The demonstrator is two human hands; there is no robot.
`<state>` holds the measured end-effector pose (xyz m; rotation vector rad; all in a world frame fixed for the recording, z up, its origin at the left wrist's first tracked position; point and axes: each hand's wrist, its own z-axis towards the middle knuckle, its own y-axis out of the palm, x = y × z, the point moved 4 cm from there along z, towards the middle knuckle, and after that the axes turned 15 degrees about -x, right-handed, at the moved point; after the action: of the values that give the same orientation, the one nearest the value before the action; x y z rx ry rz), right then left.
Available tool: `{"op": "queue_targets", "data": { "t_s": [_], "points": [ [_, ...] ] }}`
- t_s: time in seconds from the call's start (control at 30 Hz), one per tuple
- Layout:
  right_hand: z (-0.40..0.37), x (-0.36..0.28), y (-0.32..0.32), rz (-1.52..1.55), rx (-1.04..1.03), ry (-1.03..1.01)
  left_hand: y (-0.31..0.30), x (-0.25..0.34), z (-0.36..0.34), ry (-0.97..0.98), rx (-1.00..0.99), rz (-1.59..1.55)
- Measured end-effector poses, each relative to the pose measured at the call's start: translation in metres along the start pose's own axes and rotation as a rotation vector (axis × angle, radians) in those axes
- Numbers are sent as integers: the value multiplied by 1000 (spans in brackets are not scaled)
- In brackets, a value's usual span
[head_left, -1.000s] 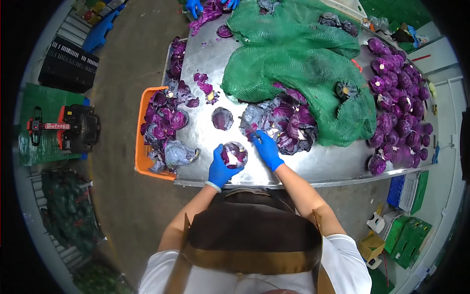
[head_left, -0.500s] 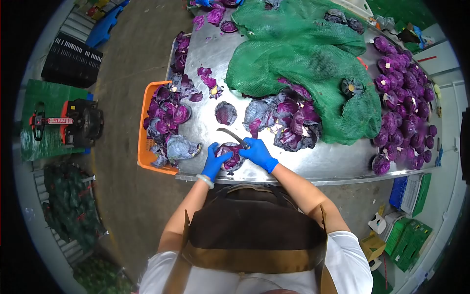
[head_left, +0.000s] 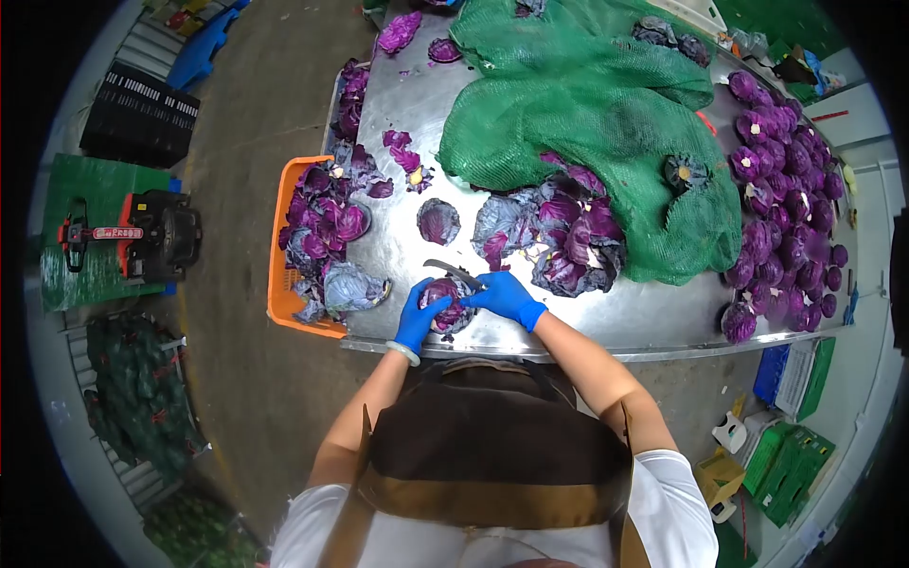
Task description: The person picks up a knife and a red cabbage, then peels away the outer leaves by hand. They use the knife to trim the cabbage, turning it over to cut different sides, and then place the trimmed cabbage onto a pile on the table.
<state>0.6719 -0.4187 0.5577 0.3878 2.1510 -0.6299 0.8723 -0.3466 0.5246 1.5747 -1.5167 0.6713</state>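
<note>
A purple cabbage rests near the front edge of the metal table. My left hand, in a blue glove, grips its left side with the thumb over the top. In my blue-gloved right hand is a knife with a dark curved blade pointing left, above the cabbage; the fingers of this hand also touch the cabbage's right side. A loose outer leaf lies just beyond. Right of that leaf sits a heap of peeled leaves.
An orange crate full of leaves stands at the table's left edge. Green netting covers the table's middle and back. Many purple cabbages are piled on the right. The metal table has a raised front rim.
The knife and right hand have shifted slightly right and down. At the top left of the table, a blue-gloved hand beside the purple leaves has mostly left the view.
</note>
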Motion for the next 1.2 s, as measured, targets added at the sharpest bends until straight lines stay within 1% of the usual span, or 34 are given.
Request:
{"op": "queue_targets", "data": {
  "t_s": [0.07,0.1,0.2,0.23,0.27,0.33,0.37,0.4,0.47,0.5,0.53,0.6,0.67,0.7,0.8,0.83,0.87,0.9,0.93,0.97,1.0,1.07,1.1,1.13,1.17,1.2],
  "points": [
    [-2,-5,3,-108,-7,35,5,-4,-2,50,-6,96],
    [-4,-14,6,-281,78,42,6,-4,0,52,24,213],
    [4,-1,10,-196,217,97,12,-1,-3,93,102,197],
    [8,14,9,11,342,32,10,1,-3,79,112,247],
    [14,36,8,151,243,53,9,2,-4,80,83,211],
    [11,58,4,163,309,94,9,8,-8,82,31,139],
    [3,74,-8,224,349,150,9,7,-12,46,38,-144],
    [-4,89,-26,284,392,205,10,11,-12,11,-31,-440],
    [-31,77,-64,81,504,281,17,22,-20,-68,-175,-1034],
    [-43,40,-69,-39,567,156,16,34,-20,-66,-105,-1030],
    [-53,-4,-68,-160,625,32,9,27,-13,32,18,-881],
    [-58,-71,-53,-92,610,-268,33,75,-19,123,200,-584],
    [-49,-93,-27,-284,509,-314,38,69,-4,185,199,-596],
    [-55,-112,-30,-279,591,-297,43,75,-3,209,203,-601],
    [-43,-78,-37,-149,589,-314,51,89,-12,170,241,-636],
    [-43,-69,-51,-55,618,-249,50,86,-12,109,126,-650],
    [-46,-58,-70,-24,716,-136,49,84,-14,72,68,-747],
    [-40,-22,-91,124,773,-153,51,87,-19,34,11,-845],
    [-57,-22,-118,212,786,4,54,89,-21,1,-48,-942],
    [-61,-2,-132,133,705,173,56,91,-22,-2,-64,-1012],
    [-59,12,-133,67,657,121,57,93,-19,20,-139,-1054],
    [-72,-31,-115,-113,799,-202,59,90,-20,46,-278,-1145],
    [-72,-43,-102,-3,618,-197,64,97,-21,61,-317,-1120],
    [-70,-54,-87,203,445,-205,69,100,-20,63,-321,-1131],
    [-70,-71,-75,519,244,-210,73,103,-20,66,-322,-1142],
    [-69,-77,-68,542,221,-270,75,104,-20,71,-322,-1150]
  ]
}}
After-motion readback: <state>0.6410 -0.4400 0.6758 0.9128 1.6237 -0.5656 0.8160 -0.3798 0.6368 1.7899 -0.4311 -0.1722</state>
